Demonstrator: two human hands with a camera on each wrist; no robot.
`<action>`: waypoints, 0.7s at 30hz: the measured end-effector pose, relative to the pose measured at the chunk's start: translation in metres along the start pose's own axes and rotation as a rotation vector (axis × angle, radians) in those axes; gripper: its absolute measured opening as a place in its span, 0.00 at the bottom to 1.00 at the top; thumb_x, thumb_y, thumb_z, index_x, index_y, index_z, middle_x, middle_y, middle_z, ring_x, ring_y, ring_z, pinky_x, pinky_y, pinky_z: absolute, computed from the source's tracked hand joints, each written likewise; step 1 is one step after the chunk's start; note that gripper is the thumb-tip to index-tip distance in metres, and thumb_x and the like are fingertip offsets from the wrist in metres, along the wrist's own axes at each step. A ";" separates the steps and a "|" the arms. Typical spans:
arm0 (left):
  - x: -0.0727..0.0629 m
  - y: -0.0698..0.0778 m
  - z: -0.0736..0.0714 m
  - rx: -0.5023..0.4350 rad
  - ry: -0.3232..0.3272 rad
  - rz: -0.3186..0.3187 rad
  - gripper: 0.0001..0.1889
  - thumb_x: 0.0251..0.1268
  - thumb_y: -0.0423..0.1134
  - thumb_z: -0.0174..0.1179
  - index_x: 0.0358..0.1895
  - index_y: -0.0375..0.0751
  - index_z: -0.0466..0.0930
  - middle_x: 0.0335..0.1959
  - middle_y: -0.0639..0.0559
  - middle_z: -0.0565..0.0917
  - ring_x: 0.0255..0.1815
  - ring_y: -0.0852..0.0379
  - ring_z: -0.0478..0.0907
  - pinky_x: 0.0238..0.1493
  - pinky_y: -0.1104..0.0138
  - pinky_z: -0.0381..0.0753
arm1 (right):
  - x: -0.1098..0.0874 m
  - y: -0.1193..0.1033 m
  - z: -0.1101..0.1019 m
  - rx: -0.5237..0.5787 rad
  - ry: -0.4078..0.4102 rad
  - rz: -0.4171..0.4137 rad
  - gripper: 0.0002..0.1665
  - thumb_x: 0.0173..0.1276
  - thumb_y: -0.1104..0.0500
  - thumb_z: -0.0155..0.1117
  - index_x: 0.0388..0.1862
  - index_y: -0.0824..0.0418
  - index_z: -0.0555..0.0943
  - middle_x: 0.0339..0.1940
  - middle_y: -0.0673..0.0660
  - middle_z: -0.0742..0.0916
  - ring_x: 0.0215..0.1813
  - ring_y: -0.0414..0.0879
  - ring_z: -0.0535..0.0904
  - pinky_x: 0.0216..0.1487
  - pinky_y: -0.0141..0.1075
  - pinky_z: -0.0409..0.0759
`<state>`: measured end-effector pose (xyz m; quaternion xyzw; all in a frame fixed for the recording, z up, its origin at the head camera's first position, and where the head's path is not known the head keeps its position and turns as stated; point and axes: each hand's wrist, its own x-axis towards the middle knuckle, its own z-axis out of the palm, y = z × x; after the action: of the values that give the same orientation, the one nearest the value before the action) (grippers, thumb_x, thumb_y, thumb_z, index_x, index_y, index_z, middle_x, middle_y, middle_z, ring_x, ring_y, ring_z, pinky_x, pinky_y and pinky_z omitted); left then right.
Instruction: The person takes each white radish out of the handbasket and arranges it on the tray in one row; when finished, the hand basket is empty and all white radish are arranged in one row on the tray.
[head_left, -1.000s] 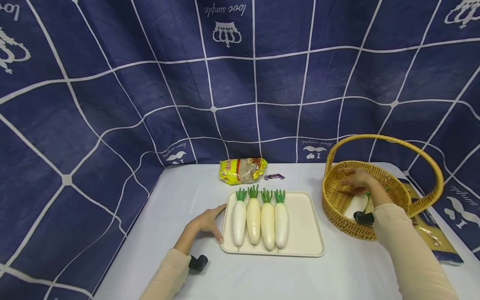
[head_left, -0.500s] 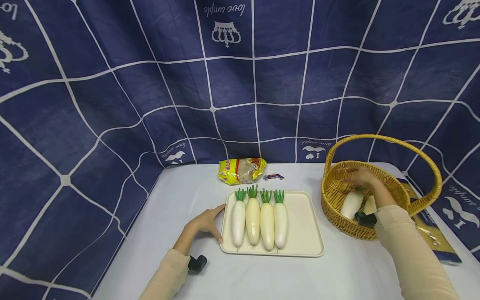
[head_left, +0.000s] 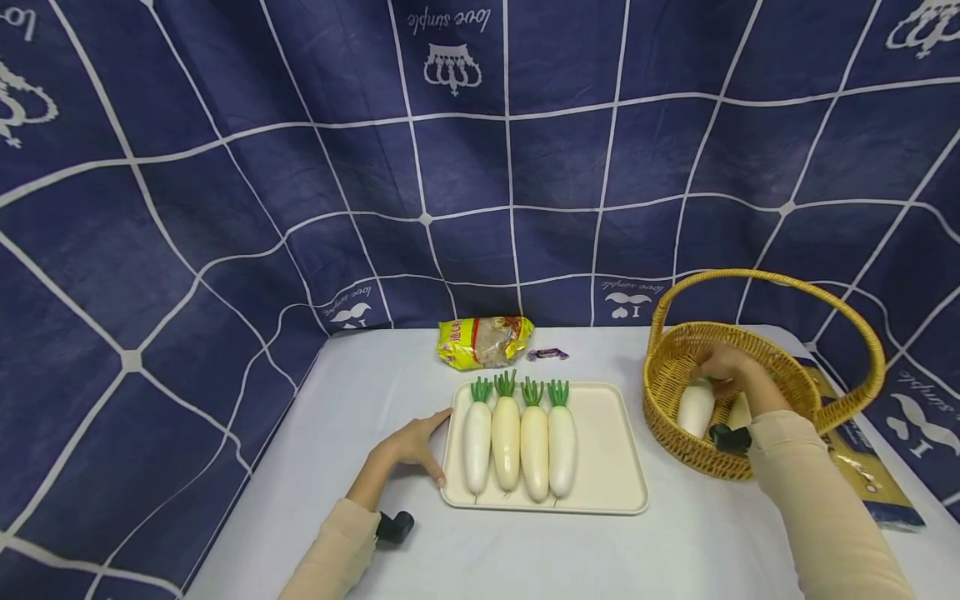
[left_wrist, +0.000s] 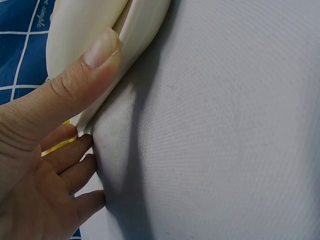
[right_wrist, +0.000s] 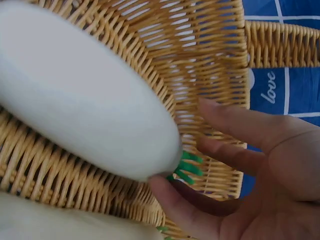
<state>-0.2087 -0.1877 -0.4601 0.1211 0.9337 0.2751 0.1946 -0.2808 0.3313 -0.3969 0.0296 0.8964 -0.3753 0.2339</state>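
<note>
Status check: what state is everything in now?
Tray: flat, four radishes side by side
Basket: upright, two radishes visible inside
Left hand: spread at tray's edge
Right hand: in basket, by white radish's green top
Yellow bag: lying down
Candy: wrapped
Brown bag: lying flat
Curtain: hanging

Upside-down "love simple" lettering (head_left: 450, 18), a crown emblem (head_left: 453, 69) and moustache sign (head_left: 630, 297) with "I" on the blue curtain (head_left: 562, 158)

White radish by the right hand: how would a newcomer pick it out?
Right of the cream rectangular tray stands a high-handled golden wicker basket. Inside lies the plump, smooth white radish, its green-stalked end at the right hand. Its whiter skin sets it apart from the cream-coloured radish beside it.
</note>
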 end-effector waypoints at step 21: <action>0.001 -0.002 0.000 0.010 -0.003 0.018 0.64 0.18 0.40 0.83 0.72 0.36 0.56 0.68 0.35 0.64 0.69 0.36 0.60 0.68 0.46 0.60 | 0.003 0.013 -0.004 0.041 -0.173 -0.002 0.38 0.68 0.59 0.55 0.66 0.82 0.52 0.52 0.80 0.70 0.45 0.56 0.77 0.41 0.44 0.84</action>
<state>-0.2099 -0.1888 -0.4613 0.1310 0.9336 0.2720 0.1930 -0.2820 0.3431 -0.4045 0.0011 0.8650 -0.3951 0.3094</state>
